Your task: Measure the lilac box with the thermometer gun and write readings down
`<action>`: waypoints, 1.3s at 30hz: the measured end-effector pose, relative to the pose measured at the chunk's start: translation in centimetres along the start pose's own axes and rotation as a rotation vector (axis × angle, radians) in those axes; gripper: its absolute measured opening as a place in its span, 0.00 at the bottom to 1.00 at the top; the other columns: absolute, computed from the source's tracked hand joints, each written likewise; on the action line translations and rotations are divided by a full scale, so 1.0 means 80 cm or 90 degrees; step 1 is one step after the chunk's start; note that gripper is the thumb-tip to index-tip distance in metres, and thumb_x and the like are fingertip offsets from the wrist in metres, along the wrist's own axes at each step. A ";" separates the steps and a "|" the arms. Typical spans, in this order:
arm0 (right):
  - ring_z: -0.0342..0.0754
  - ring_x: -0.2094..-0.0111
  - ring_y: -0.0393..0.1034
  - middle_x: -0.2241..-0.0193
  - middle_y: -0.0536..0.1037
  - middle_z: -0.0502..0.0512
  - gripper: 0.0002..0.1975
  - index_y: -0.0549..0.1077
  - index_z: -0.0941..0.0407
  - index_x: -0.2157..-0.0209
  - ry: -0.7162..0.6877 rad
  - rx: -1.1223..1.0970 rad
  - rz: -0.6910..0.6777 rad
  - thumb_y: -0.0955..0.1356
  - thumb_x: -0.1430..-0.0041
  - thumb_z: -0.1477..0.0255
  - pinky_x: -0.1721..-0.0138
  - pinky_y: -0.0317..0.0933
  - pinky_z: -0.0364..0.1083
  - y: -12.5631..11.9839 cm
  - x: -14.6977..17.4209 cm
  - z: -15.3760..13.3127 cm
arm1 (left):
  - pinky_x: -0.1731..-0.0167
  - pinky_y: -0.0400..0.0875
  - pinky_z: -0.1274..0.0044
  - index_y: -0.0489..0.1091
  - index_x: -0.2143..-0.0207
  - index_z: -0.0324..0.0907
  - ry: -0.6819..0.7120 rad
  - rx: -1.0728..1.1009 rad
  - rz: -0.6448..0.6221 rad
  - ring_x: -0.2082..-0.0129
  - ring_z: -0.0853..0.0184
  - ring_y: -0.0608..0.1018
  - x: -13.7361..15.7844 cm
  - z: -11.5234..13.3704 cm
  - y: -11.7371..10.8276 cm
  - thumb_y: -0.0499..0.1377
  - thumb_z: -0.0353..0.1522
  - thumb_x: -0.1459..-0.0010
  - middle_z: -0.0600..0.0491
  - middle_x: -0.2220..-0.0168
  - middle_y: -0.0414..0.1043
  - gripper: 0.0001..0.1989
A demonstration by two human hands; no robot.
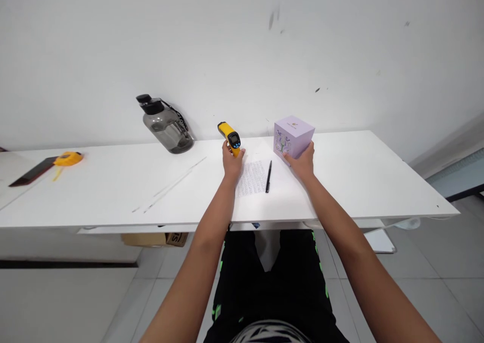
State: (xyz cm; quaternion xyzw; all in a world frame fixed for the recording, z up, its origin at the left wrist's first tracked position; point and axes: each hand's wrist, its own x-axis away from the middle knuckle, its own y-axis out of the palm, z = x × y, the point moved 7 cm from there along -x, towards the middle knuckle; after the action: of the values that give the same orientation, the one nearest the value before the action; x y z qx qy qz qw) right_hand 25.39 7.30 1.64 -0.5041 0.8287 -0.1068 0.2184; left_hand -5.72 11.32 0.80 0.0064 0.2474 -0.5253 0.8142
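Observation:
My left hand [232, 162] is closed around the handle of a yellow and black infrared thermometer [228, 132], its small screen and blue buttons facing me. In my right hand [303, 161] is a lilac box [295, 127] with a floral print on its front, gripped at its lower right corner, thumb on the front face. Between my hands lies a sheet of handwritten paper [251, 179] on the white table. A black pen [268, 177] rests on the sheet's right part.
A grey translucent water bottle [166, 126] stands against the wall to the left. Farther left lie a yellow tape measure [68, 158] and a dark flat-bladed tool [34, 173]. The white table [381, 182] ends at a front edge near my legs. A cardboard box [155, 239] sits below.

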 end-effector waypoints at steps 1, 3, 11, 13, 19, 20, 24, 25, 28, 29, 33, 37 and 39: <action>0.67 0.35 0.55 0.36 0.58 0.74 0.52 0.48 0.56 0.35 0.002 0.003 -0.003 0.75 0.56 0.58 0.37 0.55 0.65 0.000 0.000 -0.001 | 0.51 0.71 0.71 0.52 0.35 0.47 -0.032 0.011 0.009 0.48 0.64 0.75 0.000 -0.003 -0.001 0.65 0.38 0.44 0.45 0.45 0.69 0.38; 0.67 0.35 0.55 0.36 0.58 0.75 0.53 0.47 0.57 0.34 0.010 0.013 -0.006 0.75 0.55 0.58 0.36 0.55 0.64 -0.001 0.001 -0.003 | 0.51 0.71 0.71 0.53 0.36 0.47 -0.091 0.032 0.026 0.49 0.64 0.76 0.002 -0.008 -0.003 0.67 0.38 0.47 0.46 0.48 0.70 0.40; 0.69 0.34 0.58 0.35 0.61 0.74 0.56 0.45 0.58 0.32 0.027 0.096 0.009 0.74 0.56 0.56 0.34 0.51 0.67 -0.006 -0.005 -0.007 | 0.38 0.62 0.60 0.51 0.35 0.44 -0.075 -0.076 0.078 0.36 0.53 0.67 0.013 0.020 -0.018 0.70 0.42 0.51 0.37 0.38 0.61 0.46; 0.69 0.35 0.58 0.35 0.62 0.75 0.56 0.46 0.58 0.32 0.027 0.088 0.030 0.74 0.56 0.56 0.33 0.47 0.69 -0.008 -0.007 -0.004 | 0.32 0.52 0.55 0.49 0.33 0.41 -0.024 -0.141 0.127 0.31 0.48 0.58 0.015 0.040 -0.026 0.70 0.43 0.51 0.33 0.34 0.55 0.49; 0.71 0.30 0.47 0.31 0.52 0.80 0.56 0.41 0.60 0.31 -0.025 0.130 0.134 0.72 0.51 0.55 0.34 0.39 0.75 -0.023 -0.006 -0.004 | 0.30 0.42 0.54 0.49 0.32 0.38 0.131 -0.196 0.150 0.26 0.48 0.48 0.058 0.131 -0.042 0.60 0.43 0.40 0.32 0.29 0.46 0.40; 0.71 0.28 0.41 0.30 0.47 0.80 0.54 0.40 0.60 0.30 -0.065 0.153 0.150 0.71 0.49 0.55 0.34 0.37 0.77 -0.026 -0.002 -0.012 | 0.30 0.44 0.54 0.52 0.32 0.41 0.166 -0.212 0.103 0.27 0.49 0.50 0.078 0.146 -0.043 0.59 0.44 0.39 0.35 0.29 0.49 0.37; 0.69 0.26 0.27 0.29 0.46 0.74 0.41 0.51 0.56 0.31 -0.266 0.221 0.102 0.68 0.41 0.59 0.35 0.30 0.80 -0.013 0.026 -0.055 | 0.31 0.49 0.53 0.63 0.36 0.49 0.251 -0.343 -0.144 0.33 0.51 0.66 0.190 0.160 -0.041 0.55 0.45 0.35 0.42 0.38 0.69 0.27; 0.69 0.26 0.29 0.29 0.50 0.71 0.35 0.56 0.53 0.32 -0.317 0.237 0.066 0.67 0.38 0.61 0.35 0.29 0.80 -0.003 0.035 -0.066 | 0.32 0.52 0.52 0.64 0.36 0.49 0.245 -0.382 -0.196 0.34 0.50 0.66 0.215 0.149 -0.040 0.54 0.45 0.35 0.43 0.37 0.69 0.27; 0.64 0.26 0.38 0.32 0.61 0.61 0.24 0.67 0.45 0.38 -0.488 0.291 -0.082 0.63 0.35 0.71 0.33 0.29 0.78 0.035 0.069 -0.090 | 0.36 0.61 0.53 0.68 0.38 0.47 0.239 -0.461 -0.293 0.35 0.48 0.69 0.258 0.116 -0.040 0.54 0.44 0.35 0.43 0.37 0.69 0.25; 0.61 0.26 0.41 0.32 0.63 0.58 0.24 0.69 0.44 0.40 -0.549 0.310 -0.149 0.62 0.34 0.75 0.32 0.31 0.76 0.049 0.081 -0.094 | 0.36 0.62 0.55 0.68 0.39 0.46 0.235 -0.473 -0.298 0.35 0.49 0.69 0.261 0.108 -0.042 0.53 0.44 0.34 0.43 0.37 0.69 0.25; 0.58 0.29 0.52 0.36 0.70 0.61 0.21 0.76 0.52 0.49 -0.687 0.417 -0.401 0.60 0.35 0.82 0.33 0.51 0.68 0.085 0.120 -0.088 | 0.38 0.66 0.58 0.70 0.40 0.43 0.244 -0.492 -0.297 0.37 0.51 0.71 0.255 0.100 -0.055 0.52 0.43 0.33 0.42 0.40 0.72 0.25; 0.57 0.31 0.56 0.39 0.73 0.60 0.16 0.78 0.54 0.56 -0.754 0.466 -0.437 0.60 0.33 0.80 0.33 0.51 0.65 0.078 0.144 -0.087 | 0.39 0.65 0.56 0.69 0.38 0.43 0.264 -0.518 -0.277 0.39 0.49 0.72 0.259 0.105 -0.061 0.52 0.45 0.34 0.40 0.43 0.74 0.27; 0.56 0.34 0.61 0.43 0.76 0.61 0.16 0.77 0.55 0.56 -0.757 0.474 -0.403 0.59 0.32 0.79 0.33 0.50 0.63 0.068 0.151 -0.088 | 0.38 0.63 0.56 0.69 0.38 0.44 0.274 -0.526 -0.259 0.39 0.49 0.71 0.263 0.104 -0.062 0.52 0.46 0.33 0.40 0.43 0.73 0.26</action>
State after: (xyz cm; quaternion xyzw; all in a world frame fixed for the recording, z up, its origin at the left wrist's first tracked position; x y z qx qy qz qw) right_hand 13.00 -1.13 2.61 -0.5832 0.2978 -0.1473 0.7413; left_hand 0.16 -11.12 0.74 -0.2564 0.5927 -0.5181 0.5608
